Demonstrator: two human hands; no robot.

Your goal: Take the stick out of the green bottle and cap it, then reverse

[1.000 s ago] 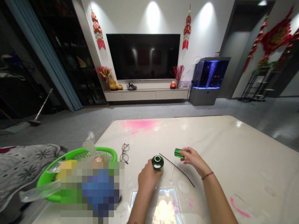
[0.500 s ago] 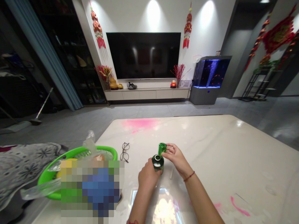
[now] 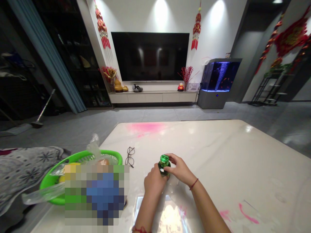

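A dark green bottle (image 3: 163,170) stands upright on the pale table, with my left hand (image 3: 153,181) wrapped around its left side. The shiny green cap (image 3: 164,159) sits over the bottle's neck. My right hand (image 3: 178,167) grips that cap from the right, thumb at the front and fingers behind. The cap covers the bottle's mouth, so I cannot tell how firmly it is seated. Most of the bottle's body is hidden by my left hand.
A pair of glasses (image 3: 130,157) lies left of the bottle. Further left is a green basket (image 3: 46,183) with plastic bags and yellow items, partly blurred out. Pink marks (image 3: 247,214) stain the table (image 3: 218,149). A fish tank (image 3: 218,77) stands beyond it.
My right hand has moved the green cap left and toward me, from beside and behind the bottle's open mouth onto its neck. My left hand has stayed around the bottle.
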